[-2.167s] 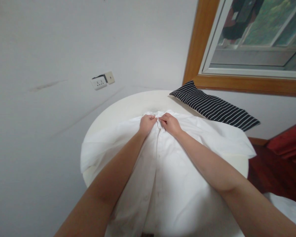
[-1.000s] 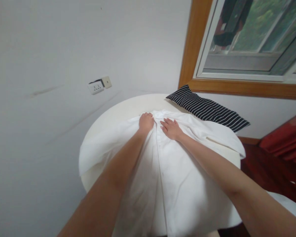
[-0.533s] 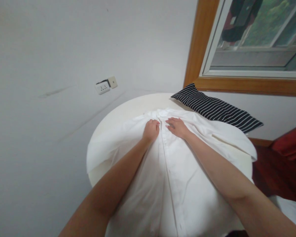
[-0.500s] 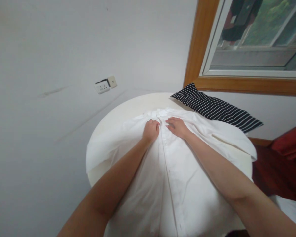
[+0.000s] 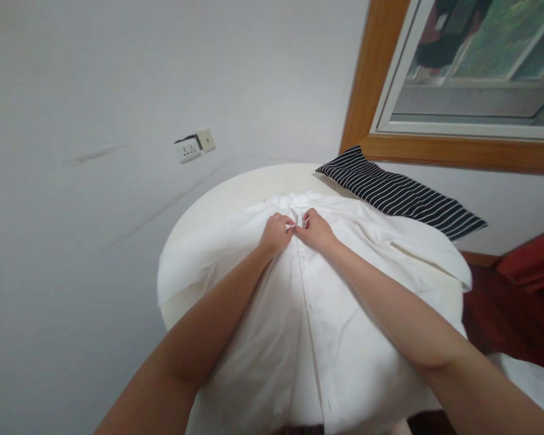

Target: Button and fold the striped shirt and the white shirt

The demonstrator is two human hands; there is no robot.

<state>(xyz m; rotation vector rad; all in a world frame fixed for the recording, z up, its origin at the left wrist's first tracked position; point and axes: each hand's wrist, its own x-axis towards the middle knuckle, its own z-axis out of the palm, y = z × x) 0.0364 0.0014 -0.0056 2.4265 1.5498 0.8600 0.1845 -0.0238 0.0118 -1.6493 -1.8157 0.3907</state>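
Note:
A white button-up shirt [image 5: 317,338] lies spread front-up over a round white table [image 5: 236,193], its placket running toward me. My left hand [image 5: 275,234] and my right hand [image 5: 316,231] meet at the top of the placket, just below the collar. Both hands have their fingers curled and pinch the shirt's front edges together at that spot. What sits between the fingertips is too small to make out. Both forearms rest along the shirt.
A black-and-white striped cloth [image 5: 399,196] lies at the table's far right edge under a wood-framed window [image 5: 462,148]. A wall socket [image 5: 191,146] is on the white wall to the left. Red-brown wooden furniture [image 5: 512,302] stands at the right.
Half a second ago my right hand lay flat on the shirt and my left was a loose fist beside it. Now both hands have closed in and pinch the placket near the collar.

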